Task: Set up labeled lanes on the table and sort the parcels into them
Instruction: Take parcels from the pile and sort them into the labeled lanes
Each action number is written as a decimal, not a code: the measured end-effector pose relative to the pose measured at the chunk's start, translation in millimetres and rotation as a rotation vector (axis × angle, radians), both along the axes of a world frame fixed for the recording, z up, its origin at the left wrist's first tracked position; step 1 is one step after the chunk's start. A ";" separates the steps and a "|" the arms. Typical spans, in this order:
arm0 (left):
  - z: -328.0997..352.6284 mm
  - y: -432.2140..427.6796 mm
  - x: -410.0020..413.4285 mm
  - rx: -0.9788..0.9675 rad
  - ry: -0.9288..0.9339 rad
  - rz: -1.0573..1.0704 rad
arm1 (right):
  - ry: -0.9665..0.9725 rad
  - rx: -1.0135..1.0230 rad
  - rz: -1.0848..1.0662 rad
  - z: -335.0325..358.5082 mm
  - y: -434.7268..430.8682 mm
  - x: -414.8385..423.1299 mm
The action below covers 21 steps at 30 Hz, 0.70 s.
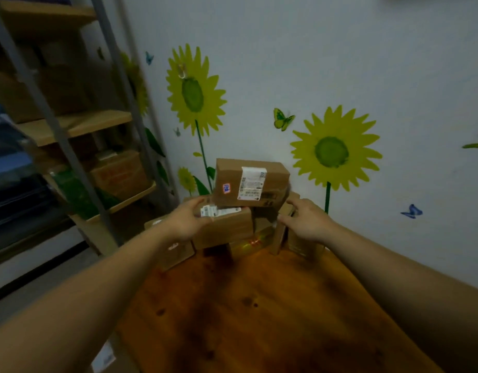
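Several brown cardboard parcels are piled at the far end of the wooden table, against the wall. The top parcel carries a white shipping label and a small red sticker. Below it lies a second parcel with a white label on its upper face. My left hand rests against the left end of that second parcel, fingers curled around its corner. My right hand touches the right side of the pile, at an upright parcel; the fingers are spread.
A shelf rack with boxes stands to the left of the table. More parcels sit low at the pile's left. The wall with sunflower stickers lies right behind the pile. A white paper lies on the floor at the left.
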State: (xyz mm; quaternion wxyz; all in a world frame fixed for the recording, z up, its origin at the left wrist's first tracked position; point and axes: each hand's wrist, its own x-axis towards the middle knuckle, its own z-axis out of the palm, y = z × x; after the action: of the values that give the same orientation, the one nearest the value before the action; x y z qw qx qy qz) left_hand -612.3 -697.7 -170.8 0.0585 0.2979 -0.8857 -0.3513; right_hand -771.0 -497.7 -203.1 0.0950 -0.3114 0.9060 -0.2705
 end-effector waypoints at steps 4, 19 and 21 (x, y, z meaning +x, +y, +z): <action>-3.4 -38.0 -64.8 0.064 0.097 -0.072 | -0.066 -0.028 -0.111 1.0 -34.0 -35.8; -55.2 -174.6 -185.1 0.473 0.283 -0.277 | -0.356 -0.507 -0.597 -35.1 -150.4 -112.0; -50.8 -184.0 -184.8 0.506 0.325 -0.241 | -0.298 -0.574 -0.553 -30.6 -150.1 -109.7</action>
State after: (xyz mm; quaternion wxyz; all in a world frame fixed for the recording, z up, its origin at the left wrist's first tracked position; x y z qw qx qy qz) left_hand -797.1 -881.7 -221.6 0.0813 0.1360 -0.7782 -0.6076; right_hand -880.7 -647.9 -233.7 0.0581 -0.0281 0.8196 -0.5692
